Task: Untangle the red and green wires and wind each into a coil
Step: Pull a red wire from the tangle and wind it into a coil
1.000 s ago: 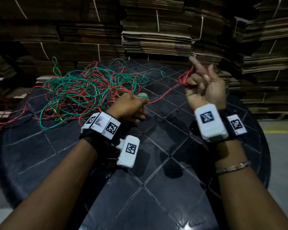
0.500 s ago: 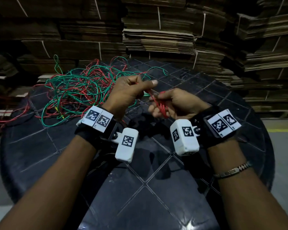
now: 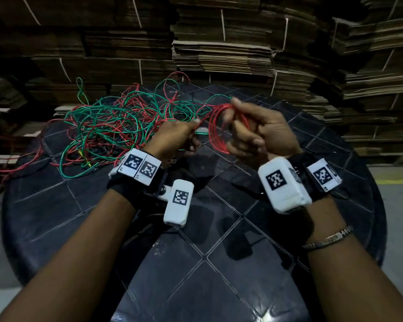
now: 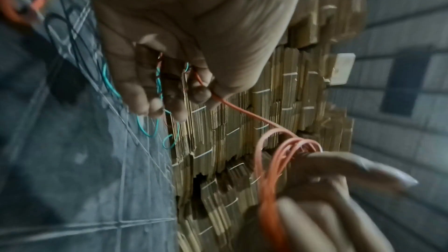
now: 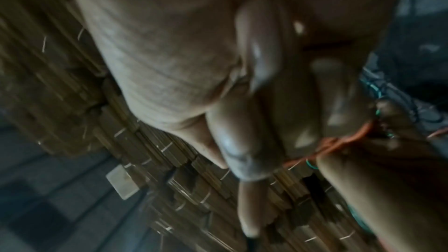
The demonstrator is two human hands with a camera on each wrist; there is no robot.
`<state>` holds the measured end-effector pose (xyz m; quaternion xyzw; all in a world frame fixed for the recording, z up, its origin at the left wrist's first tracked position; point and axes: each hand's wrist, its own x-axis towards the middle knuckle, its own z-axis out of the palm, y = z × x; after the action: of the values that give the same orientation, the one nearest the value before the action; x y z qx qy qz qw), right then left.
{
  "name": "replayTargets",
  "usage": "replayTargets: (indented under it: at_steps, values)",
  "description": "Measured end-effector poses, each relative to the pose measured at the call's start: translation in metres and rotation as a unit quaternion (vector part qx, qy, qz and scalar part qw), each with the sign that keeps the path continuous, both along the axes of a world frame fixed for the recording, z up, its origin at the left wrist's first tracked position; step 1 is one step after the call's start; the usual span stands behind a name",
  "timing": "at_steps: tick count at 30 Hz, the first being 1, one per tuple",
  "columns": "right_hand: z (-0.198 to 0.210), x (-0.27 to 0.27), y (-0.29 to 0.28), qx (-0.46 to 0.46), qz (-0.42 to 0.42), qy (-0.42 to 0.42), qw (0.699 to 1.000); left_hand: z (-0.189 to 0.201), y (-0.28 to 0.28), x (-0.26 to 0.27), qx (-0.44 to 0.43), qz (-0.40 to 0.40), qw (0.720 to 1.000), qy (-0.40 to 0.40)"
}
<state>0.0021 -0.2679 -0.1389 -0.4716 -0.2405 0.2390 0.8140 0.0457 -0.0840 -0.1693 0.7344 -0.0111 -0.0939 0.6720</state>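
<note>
A tangle of red wire (image 3: 126,102) and green wire (image 3: 98,112) lies on the far left part of the dark round table (image 3: 79,205). My right hand (image 3: 254,133) is raised above the table's far middle, and several loops of red wire, a small coil (image 3: 215,133), hang round its fingers (image 4: 339,162). My left hand (image 3: 175,138) sits just left of it, curled, pinching the red strand (image 4: 244,112) that runs up into the coil. The right wrist view is blurred; red strands (image 5: 339,143) cross under the fingertips.
Tall stacks of flattened cardboard (image 3: 219,49) stand behind and to both sides of the table. Loose red loops (image 3: 21,166) hang over the table's left edge. The near half of the table top (image 3: 207,275) shows only its grid pattern.
My right hand swung down next to the left, then rose again and turned, with more red loops round its fingers. The left hand stayed by the pile's right edge, feeding the strand.
</note>
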Motion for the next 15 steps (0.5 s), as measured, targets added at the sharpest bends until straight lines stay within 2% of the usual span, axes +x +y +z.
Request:
replayTargets:
  at_steps: [3, 5, 7, 9, 12, 15]
  values:
    - [0.0, 0.005, -0.009, 0.125, -0.045, 0.007, 0.991, -0.005, -0.004, -0.001, 0.04, -0.038, 0.998, 0.027]
    - [0.001, 0.009, -0.013, 0.218, -0.091, 0.042, 0.971, -0.008, -0.008, -0.003, 0.062, -0.06, 0.996, 0.032]
    - [0.0, 0.012, -0.018, 0.291, -0.169, 0.056, 0.94, -0.013, -0.01, -0.004, 0.107, -0.092, 0.99, 0.002]
    - [-0.001, 0.016, -0.02, 0.319, -0.211, 0.054, 0.923, -0.014, -0.008, -0.004, 0.164, -0.123, 0.978, -0.042]
    - [-0.004, 0.021, -0.016, 0.263, -0.293, 0.072, 0.916, -0.013, -0.006, -0.007, 0.176, -0.154, 0.97, -0.065]
    - [-0.012, 0.029, -0.015, 0.1, -0.412, 0.045, 0.904, -0.006, -0.007, -0.01, 0.135, -0.151, 0.974, -0.1]
